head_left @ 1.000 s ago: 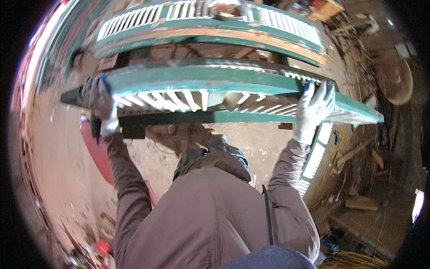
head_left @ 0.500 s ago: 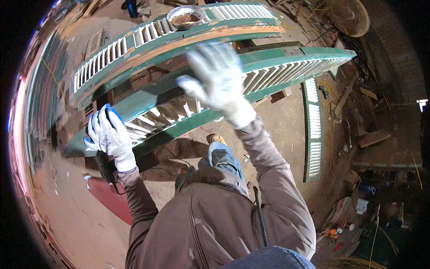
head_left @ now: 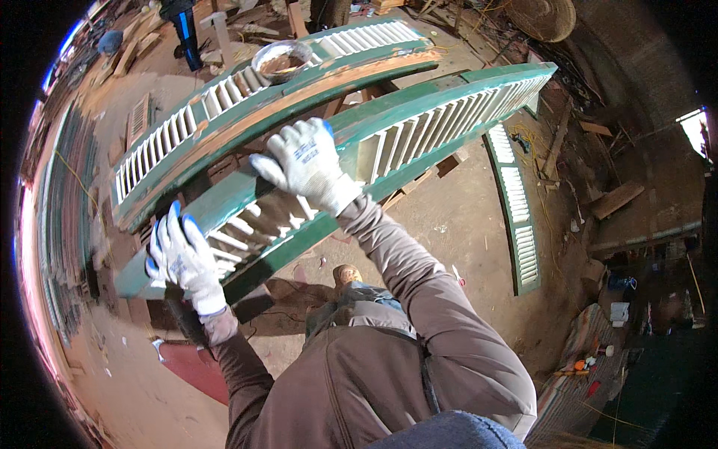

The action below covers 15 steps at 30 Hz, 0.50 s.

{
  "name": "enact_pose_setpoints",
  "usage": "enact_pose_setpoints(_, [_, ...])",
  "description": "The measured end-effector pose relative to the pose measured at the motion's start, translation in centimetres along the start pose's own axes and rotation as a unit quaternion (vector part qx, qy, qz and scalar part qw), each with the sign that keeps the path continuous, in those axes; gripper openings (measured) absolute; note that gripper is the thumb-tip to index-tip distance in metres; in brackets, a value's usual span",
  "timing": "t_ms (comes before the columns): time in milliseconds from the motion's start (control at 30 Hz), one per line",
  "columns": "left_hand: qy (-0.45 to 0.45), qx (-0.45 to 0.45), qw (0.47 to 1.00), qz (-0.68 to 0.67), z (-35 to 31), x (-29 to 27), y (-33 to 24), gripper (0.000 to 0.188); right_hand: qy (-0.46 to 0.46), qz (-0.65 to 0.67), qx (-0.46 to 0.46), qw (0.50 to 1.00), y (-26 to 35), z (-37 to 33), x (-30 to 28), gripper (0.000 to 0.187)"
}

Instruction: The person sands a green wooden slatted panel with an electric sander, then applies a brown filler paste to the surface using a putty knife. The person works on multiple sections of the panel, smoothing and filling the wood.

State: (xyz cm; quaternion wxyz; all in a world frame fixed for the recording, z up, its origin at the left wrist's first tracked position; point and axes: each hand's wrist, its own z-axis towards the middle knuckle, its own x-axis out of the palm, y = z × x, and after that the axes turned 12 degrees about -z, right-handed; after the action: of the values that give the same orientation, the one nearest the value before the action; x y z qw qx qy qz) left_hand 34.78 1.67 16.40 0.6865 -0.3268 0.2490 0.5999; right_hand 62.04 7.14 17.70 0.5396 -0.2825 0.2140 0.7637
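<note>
A long green louvred shutter [head_left: 449, 112] lies at a slant in front of me, its white slats showing. My left hand [head_left: 183, 258], in a white glove with blue trim, grips the shutter's lower left end over the slats. My right hand [head_left: 303, 161], gloved the same, lies with fingers spread on the shutter's upper rail near the middle and closes on nothing. A second green shutter [head_left: 224, 112] with a bare orange-brown rail lies just beyond, parallel to the first. On it stands a round metal bowl [head_left: 280, 61].
A third green shutter [head_left: 516, 202] lies flat on the dusty floor to the right. Wood offcuts and planks [head_left: 617, 198] are scattered on the right. More shutters are stacked along the left wall [head_left: 63, 224]. A red board [head_left: 194, 370] lies on the floor below my left arm.
My right hand let go of the shutter's right end and moved left to its middle, fingers now spread. The left hand stays at the left end. The shutter now sits more slanted in view.
</note>
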Motion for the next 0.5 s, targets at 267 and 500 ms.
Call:
enact_pose_setpoints(267, [-0.028, 0.031, 0.999, -0.032, 0.5, 1.4, 0.2, 0.036, 0.033, 0.057, 0.03, 0.997, -0.1, -0.1, 0.1, 0.051])
enact_pose_setpoints(500, [-0.044, 0.096, 0.99, -0.092, -0.2, 1.9, 1.2, 0.034, 0.082, 0.084, 0.025, 0.993, -0.1, -0.7, 0.3, 0.055])
